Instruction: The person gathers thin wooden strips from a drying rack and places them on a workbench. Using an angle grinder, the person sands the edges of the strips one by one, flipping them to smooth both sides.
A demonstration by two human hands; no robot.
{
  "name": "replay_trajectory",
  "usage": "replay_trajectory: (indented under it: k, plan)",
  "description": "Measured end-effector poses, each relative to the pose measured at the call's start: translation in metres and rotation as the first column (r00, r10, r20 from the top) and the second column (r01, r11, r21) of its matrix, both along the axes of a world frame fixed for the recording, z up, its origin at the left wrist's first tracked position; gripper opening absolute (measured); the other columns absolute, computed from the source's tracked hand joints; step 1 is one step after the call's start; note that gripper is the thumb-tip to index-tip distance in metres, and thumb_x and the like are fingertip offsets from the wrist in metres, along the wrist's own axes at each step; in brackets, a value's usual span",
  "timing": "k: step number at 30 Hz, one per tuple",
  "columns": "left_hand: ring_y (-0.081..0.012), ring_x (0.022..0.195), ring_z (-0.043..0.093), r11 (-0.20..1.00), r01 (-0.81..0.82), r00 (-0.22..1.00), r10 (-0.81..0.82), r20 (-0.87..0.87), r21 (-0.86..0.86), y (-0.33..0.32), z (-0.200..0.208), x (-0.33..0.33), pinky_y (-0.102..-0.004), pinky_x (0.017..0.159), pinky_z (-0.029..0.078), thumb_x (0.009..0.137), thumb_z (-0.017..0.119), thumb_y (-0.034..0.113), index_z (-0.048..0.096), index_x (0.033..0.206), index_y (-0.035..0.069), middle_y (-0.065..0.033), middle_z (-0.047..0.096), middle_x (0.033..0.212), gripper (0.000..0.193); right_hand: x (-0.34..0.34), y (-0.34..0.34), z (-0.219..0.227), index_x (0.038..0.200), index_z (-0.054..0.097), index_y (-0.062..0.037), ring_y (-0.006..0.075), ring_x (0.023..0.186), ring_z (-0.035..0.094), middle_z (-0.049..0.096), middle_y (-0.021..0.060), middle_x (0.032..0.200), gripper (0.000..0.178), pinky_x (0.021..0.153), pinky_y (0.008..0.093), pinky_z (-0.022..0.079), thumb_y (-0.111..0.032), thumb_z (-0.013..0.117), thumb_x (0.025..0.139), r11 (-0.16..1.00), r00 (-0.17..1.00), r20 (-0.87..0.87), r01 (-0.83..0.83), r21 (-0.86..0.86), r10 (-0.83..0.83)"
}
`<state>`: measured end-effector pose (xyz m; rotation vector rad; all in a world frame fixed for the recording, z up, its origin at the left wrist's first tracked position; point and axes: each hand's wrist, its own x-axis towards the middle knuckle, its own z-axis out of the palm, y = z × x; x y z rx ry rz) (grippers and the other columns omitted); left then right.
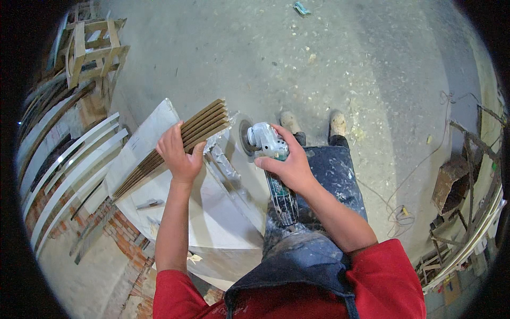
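My right hand (289, 165) is wrapped round the head end of an angle grinder (279, 194), whose body points down toward my apron. The grinder's round disc (246, 137) faces left, a small gap from the end of a brown ribbed panel (207, 125). My left hand (180, 153) grips this long fluted panel, thumb on one side and fingers on the other. The panel lies slanted across a white work surface (212, 215), its cut end toward the grinder. A ragged whitish strip (226, 162) hangs at the surface's edge below that end.
White curved strips (79, 175) and a wooden frame (95, 50) stand at the left. A cable (396, 207) lies loosely on the floor (345, 64) at right, near a rusty hollow metal piece (451, 183). My dusty shoes (337, 122) show beyond the apron.
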<state>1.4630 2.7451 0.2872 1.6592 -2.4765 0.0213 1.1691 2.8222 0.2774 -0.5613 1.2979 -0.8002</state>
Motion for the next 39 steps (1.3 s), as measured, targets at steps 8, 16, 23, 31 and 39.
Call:
replay_trajectory:
  k: [8, 16, 23, 31, 39]
  plan:
    - [-0.0325, 0.118, 0.052, 1.0, 0.008, 1.0, -0.008, -0.016, 0.009, -0.001, -0.004, -0.004, -0.0483, 0.103, 0.033, 0.087, 0.073, 0.053, 0.054, 0.139, 0.005, -0.012, 0.06, 0.129, 0.074, 0.003, 0.002, 0.013, 0.146, 0.049, -0.004, 0.0277, 0.123, 0.061, 0.062, 0.0178, 0.132, 0.087, 0.106, 0.0374, 0.046, -0.026, 0.089, 0.071, 0.994, 0.999, -0.032, -0.046, -0.098, 0.043]
    - [-0.0329, 0.118, 0.053, 1.0, -0.002, 1.0, 0.002, 0.016, 0.018, -0.001, -0.004, 0.001, -0.0476, 0.104, 0.034, 0.087, 0.072, 0.054, 0.055, 0.139, 0.005, -0.0118, 0.06, 0.129, 0.073, 0.0, -0.006, 0.0, 0.144, 0.051, -0.0035, 0.0228, 0.117, 0.062, 0.066, 0.0142, 0.126, 0.083, 0.104, 0.0352, 0.047, -0.025, 0.088, 0.073, 0.998, 0.997, -0.057, -0.056, 0.009, 0.056]
    - [-0.0334, 0.118, 0.053, 1.0, 0.009, 1.0, -0.009, -0.008, -0.008, -0.004, -0.007, -0.003, -0.0479, 0.104, 0.034, 0.087, 0.071, 0.056, 0.055, 0.139, 0.005, -0.0122, 0.06, 0.13, 0.074, 0.005, -0.003, 0.006, 0.146, 0.049, -0.0029, 0.0258, 0.119, 0.063, 0.064, 0.0158, 0.129, 0.086, 0.105, 0.0362, 0.047, -0.025, 0.088, 0.073, 0.99, 0.999, -0.039, -0.012, -0.141, 0.006]
    - [-0.0328, 0.118, 0.052, 1.0, -0.017, 1.0, 0.017, -0.01, 0.021, 0.0, 0.0, -0.005, -0.0479, 0.104, 0.034, 0.088, 0.07, 0.059, 0.056, 0.138, 0.005, -0.0118, 0.06, 0.128, 0.074, 0.008, -0.002, -0.002, 0.146, 0.049, -0.0024, 0.0244, 0.118, 0.062, 0.063, 0.0157, 0.13, 0.086, 0.105, 0.0353, 0.046, -0.025, 0.089, 0.073, 0.998, 1.0, 0.012, -0.012, -0.054, 0.013]
    - [-0.0324, 0.118, 0.053, 1.0, -0.007, 1.0, 0.008, -0.023, 0.018, 0.0, 0.001, -0.004, -0.0483, 0.104, 0.033, 0.089, 0.067, 0.061, 0.055, 0.138, 0.005, -0.0113, 0.06, 0.128, 0.075, 0.003, -0.003, 0.009, 0.147, 0.049, -0.0045, 0.0221, 0.118, 0.061, 0.063, 0.0142, 0.13, 0.085, 0.105, 0.0351, 0.046, -0.022, 0.088, 0.073, 0.998, 1.0, -0.012, 0.015, -0.067, -0.016]
